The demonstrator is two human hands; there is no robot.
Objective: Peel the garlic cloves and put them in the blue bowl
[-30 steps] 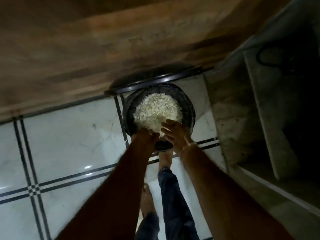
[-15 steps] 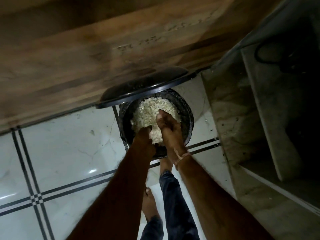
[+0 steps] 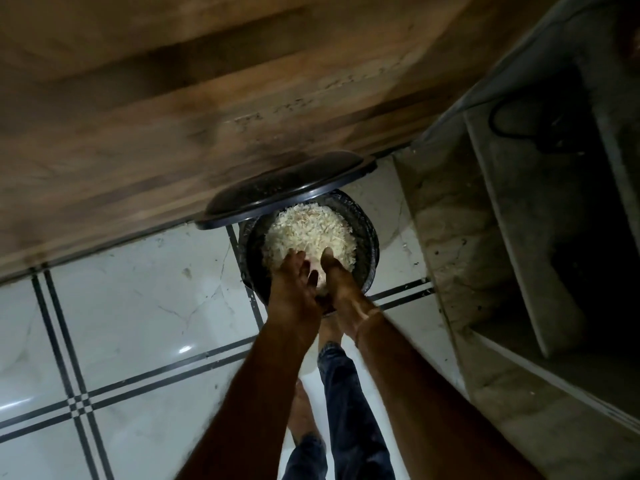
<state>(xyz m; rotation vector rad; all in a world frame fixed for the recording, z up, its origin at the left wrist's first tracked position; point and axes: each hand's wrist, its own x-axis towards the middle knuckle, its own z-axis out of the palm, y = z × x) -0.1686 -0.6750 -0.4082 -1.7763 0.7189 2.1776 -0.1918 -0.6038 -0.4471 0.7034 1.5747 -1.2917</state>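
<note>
Two hands meet over a black bin [image 3: 372, 244]. Its raised lid [image 3: 287, 188] stands against the wood panel [image 3: 173, 133], a stone shelf [image 3: 450, 237] is close on the right, and tiled floor [image 3: 138, 306] lies open on the left. Our left hand [image 3: 294, 285], fingers straight and slightly spread, touches the garlic skins [image 3: 308, 230] heaped in the bin. Our right hand [image 3: 341, 282], fingers straight and together, stands edge-on beside it, tips on the heap. Both arms reach down.

A single view is supplied, from a wide-angle camera worn on the head. It is directed steeply downward from standing height; the left hand [image 3: 294, 284] and right hand [image 3: 338, 277] are seen mid-frame on outstretched arms, over a black bin [image 3: 370, 244] on the tiled floor [image 3: 138, 306].
</note>
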